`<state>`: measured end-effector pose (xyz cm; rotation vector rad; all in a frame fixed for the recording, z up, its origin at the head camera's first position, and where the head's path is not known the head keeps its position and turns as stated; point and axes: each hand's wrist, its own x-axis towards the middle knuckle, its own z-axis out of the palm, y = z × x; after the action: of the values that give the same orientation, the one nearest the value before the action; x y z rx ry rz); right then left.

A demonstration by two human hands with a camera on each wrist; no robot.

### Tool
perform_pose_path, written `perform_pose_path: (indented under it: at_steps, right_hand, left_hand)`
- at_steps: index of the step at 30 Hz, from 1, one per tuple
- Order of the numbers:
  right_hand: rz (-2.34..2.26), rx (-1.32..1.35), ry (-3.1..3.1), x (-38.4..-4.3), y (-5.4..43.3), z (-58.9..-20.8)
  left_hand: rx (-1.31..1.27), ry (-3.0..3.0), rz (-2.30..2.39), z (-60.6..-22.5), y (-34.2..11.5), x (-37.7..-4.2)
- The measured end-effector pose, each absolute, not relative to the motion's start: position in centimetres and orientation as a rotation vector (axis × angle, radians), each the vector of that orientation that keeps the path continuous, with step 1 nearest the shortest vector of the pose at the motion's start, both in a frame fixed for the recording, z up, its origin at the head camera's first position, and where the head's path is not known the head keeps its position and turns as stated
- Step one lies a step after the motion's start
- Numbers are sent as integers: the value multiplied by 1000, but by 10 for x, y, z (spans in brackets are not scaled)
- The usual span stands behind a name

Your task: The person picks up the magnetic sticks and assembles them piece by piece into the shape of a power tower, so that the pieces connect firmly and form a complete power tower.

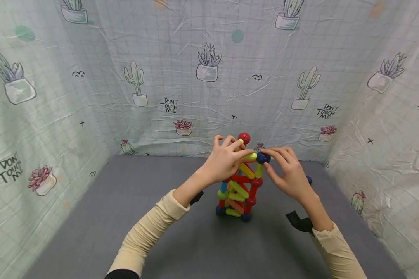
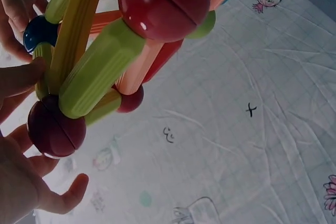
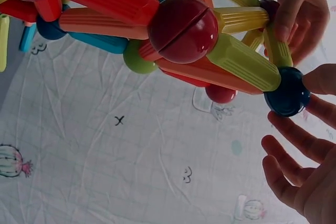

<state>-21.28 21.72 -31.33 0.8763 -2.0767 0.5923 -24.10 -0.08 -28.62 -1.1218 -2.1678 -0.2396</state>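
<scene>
A tower of coloured rods and balls (image 1: 240, 179) stands on the grey table, blue balls at its foot. At its top, my left hand (image 1: 222, 162) pinches a yellow-green rod (image 1: 250, 157), its thumb lying along it in the right wrist view. A dark red ball (image 2: 56, 127) at the rod's near end sits among the left fingers. My right hand (image 1: 288, 172) holds the dark blue ball (image 3: 286, 92) at the rod's other end between thumb and fingertips. This ball also meets a lower yellow-green rod (image 3: 244, 62). A red ball (image 1: 244, 137) tops the tower's far side.
Partly hidden behind the right wrist, another blue ball (image 1: 309, 179) lies on the table (image 1: 153, 186). Loose rods show at the left edge of the right wrist view, one yellow-green (image 3: 4, 43), one blue (image 3: 27, 37). A cactus-print cloth (image 1: 230, 93) hangs around the table.
</scene>
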Motion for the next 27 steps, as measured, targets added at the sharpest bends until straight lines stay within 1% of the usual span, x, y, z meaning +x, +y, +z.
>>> perform_pose_path:
  at_steps: [2,5,7,10,14,17,22,27]
  right_hand:
    - [590,871,-2084,-213,217,-314]
    - [607,835,-2129,-213,218,-316]
    - [626,800,-2178,-212,220,-321]
    - [646,757,-2248,-210,224,-333]
    - [634,766,-2299,-209,227,-357]
    - [664,772,-2281,-207,226,-374]
    - [764,768,-2160,-195,220,-389]
    - [729,814,-2183,-175,202,-390]
  left_hand:
    - [-1068,-2167,-303,-289,-5,-241]
    - [-907,-2156,-484,-300,-14,-240]
    - [-804,-2163,-598,-315,-22,-237]
    - [-732,-2230,-603,-345,-33,-234]
    - [-786,-2292,-545,-378,-37,-235]
    - [-819,-2263,-601,-387,-34,-238]
    - [-859,-2345,-612,-386,-31,-253]
    - [-960,-2519,-672,-380,-30,-282]
